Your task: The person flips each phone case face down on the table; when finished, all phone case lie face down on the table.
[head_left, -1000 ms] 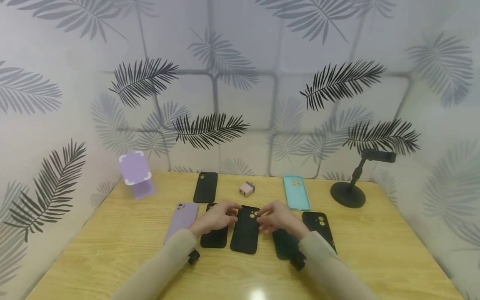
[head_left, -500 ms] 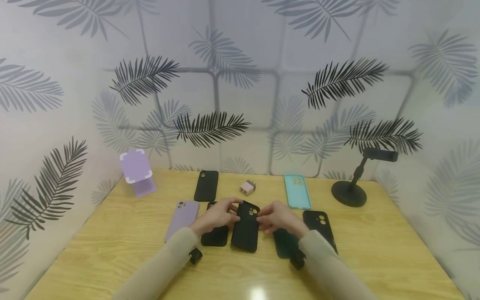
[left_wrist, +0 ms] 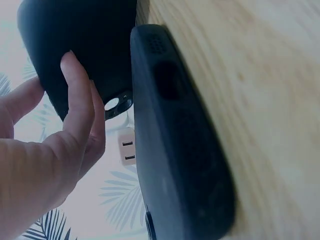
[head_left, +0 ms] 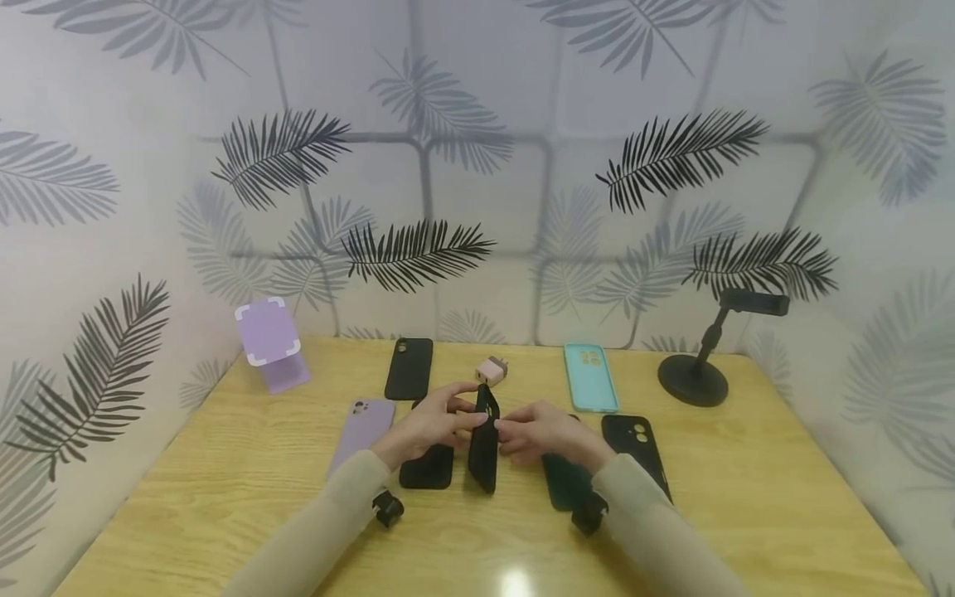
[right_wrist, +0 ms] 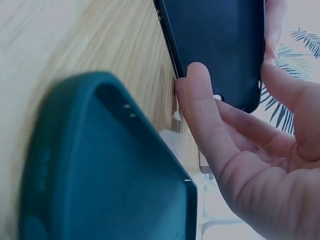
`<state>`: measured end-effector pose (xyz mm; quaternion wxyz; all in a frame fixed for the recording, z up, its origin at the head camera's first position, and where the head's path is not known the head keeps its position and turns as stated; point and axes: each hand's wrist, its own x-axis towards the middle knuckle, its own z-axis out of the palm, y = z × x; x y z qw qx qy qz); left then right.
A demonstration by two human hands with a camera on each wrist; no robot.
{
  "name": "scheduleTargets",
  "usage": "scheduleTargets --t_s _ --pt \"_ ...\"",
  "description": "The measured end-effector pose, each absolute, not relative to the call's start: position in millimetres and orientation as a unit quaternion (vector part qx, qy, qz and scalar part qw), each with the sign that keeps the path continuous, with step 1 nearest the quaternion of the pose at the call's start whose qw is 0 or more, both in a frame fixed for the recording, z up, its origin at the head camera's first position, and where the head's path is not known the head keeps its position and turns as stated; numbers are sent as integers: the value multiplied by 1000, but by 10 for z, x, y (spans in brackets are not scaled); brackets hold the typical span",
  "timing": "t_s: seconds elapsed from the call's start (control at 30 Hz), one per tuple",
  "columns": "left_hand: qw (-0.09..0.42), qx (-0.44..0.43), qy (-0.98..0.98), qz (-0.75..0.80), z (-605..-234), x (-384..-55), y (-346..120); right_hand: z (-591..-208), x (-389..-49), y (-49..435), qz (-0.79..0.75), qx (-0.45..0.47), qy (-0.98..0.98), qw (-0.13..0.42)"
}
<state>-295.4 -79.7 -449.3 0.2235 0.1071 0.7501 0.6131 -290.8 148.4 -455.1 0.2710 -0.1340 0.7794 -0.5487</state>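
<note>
A black phone case [head_left: 483, 456] stands steeply tilted on its long edge over the middle of the table, camera cut-outs toward the far end. My left hand [head_left: 433, 427] pinches its far left part, fingertips spread on its face in the left wrist view. From the other side my right hand [head_left: 548, 431] grips it, thumb at the edge and fingers along the face in the right wrist view. Below my left hand lies another black case [left_wrist: 175, 150], its port end facing the camera. A dark green case [right_wrist: 125, 170], hollow side up, lies under my right wrist.
A lavender case [head_left: 366, 431] and a black case [head_left: 409, 371] lie to the left. On the right are a turquoise case [head_left: 589, 390] and a black case [head_left: 634, 448]. Behind stand a pink charger plug [head_left: 490, 372], a purple phone stand [head_left: 269, 336] and a black stand [head_left: 694, 383].
The middle black case lay flat one second ago. Its left side has risen, and now it stands on edge between both hands. The fingers of both hands have closed on it.
</note>
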Motion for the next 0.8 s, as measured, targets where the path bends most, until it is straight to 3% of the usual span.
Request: scheduleTargets --t_s 0.53,0.8 --pt "267 126 731 615 -4548 -2888 -736 -4607 -2917 1458 -588 -167 730 304" --pt "265 145 782 545 -4523 -2882 -716 -4587 -2918 1567 -609 -155 720 295"
